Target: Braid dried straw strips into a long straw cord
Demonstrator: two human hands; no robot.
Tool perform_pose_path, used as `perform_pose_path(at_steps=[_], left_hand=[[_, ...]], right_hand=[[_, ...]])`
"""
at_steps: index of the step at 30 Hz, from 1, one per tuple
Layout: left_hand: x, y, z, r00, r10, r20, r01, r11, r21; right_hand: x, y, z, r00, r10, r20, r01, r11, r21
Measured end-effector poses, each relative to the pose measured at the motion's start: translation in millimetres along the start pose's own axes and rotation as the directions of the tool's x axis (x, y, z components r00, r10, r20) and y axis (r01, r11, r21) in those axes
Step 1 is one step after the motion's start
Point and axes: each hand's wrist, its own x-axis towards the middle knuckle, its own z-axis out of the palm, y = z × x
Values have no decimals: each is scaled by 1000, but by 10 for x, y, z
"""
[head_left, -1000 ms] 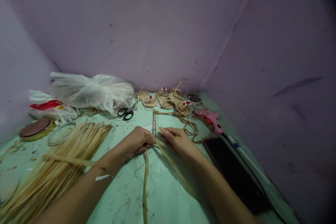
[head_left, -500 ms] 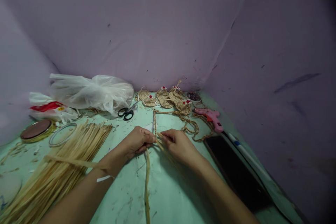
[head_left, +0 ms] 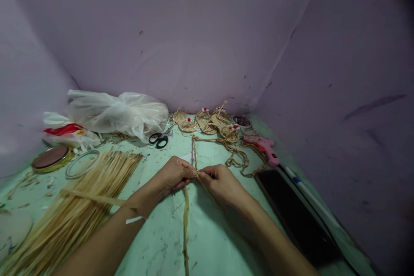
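Note:
A thin braided fibre cord [head_left: 194, 153] runs down from a bend on the table to my fingertips. My left hand [head_left: 177, 173] pinches the end of the braid, and a loose flat strand [head_left: 186, 224] hangs below it toward me. Right against it, my right hand [head_left: 220, 183] is closed on the fibre strands at the same spot, thumb and finger pressed together. The strands between the fingertips are mostly hidden. Beyond the hands, the finished part of the braid lies in loose loops [head_left: 237, 157] on the green table.
A bundle of dry fibre strips [head_left: 93, 198] lies left, partly under my left forearm. Scissors [head_left: 159, 139], a plastic bag [head_left: 129, 114] and small woven slippers [head_left: 204, 121] sit along the back. At right are a pink glue gun [head_left: 263, 144] and a dark phone-like slab [head_left: 294, 211].
My right hand has come in closer to the left, its fingertips now meeting the left ones at the braid. The whole view has shifted slightly.

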Motion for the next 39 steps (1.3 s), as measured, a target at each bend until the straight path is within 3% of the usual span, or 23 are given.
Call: perform_pose_path(at_steps=[13,18,24,29,32,36,39], left_hand=[[-11,32,14,1000,2,-13,-2,1000,24],[-10,33,22,1000,-15,-22,16,1000,24],[-25,60,50,999,-26,-34,28,999,46],[19,37,67,998,-49,-42,54,990,129],[58,0,82,999,-2,-47,13,971,238],[91,-44,96,988,147,-50,-117,916,384],[101,-62,97,974,212,-79,-166,907,387]], right_hand=[[58,-128,-61,994,105,29,-108,983,147],[109,-42,2,973,228,-41,-212,947,244],[97,-89,0,983,169,-73,-171,985,-20],[116,-212,-75,973,207,-101,-228,931,-287],[171,-308,-168,979,205,-18,-190,867,-461],[290,-524,-266,975,193,114,-65,732,-678],[405,-680,-275,956,186,227,57,643,-764]])
